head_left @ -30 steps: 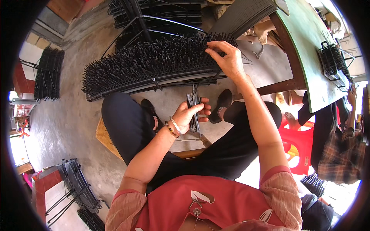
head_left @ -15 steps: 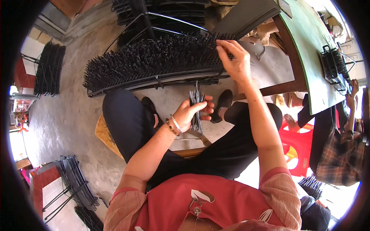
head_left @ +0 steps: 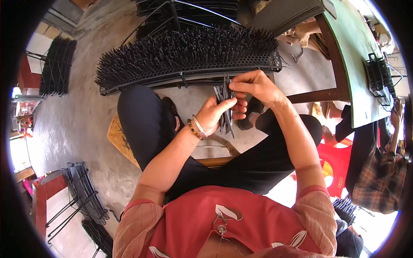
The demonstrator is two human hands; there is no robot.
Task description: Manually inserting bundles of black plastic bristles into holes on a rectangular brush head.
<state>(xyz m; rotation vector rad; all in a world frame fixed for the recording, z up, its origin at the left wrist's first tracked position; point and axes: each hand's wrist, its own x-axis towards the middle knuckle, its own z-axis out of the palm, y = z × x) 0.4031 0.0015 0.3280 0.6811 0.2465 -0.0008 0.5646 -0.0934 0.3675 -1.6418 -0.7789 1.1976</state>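
My left hand [head_left: 211, 115] is closed around a bundle of thin, dark grey strips [head_left: 221, 93], held upright between my knees. At the top of that bundle, the thumb and fingers of my right hand [head_left: 257, 89] pinch at a strip; its far end is partly hidden. Just beyond my hands lies a long black perforated metal rack [head_left: 261, 61]. Dense rows of dark strips [head_left: 180, 51] stand up out of its holes, while the holes along its near edge and right end show bare.
A green-topped table [head_left: 344, 51] with a small black rack [head_left: 379, 77] stands to the right. Near it are a red plastic stool [head_left: 337, 161] and another person in a plaid garment [head_left: 378, 185]. More black racks [head_left: 58, 66] lean at the left, others [head_left: 86, 193] at lower left.
My right hand has come back from the rack's right end to the bundle and now pinches at its top. My left hand still holds the bundle. The whole view has shifted slightly.
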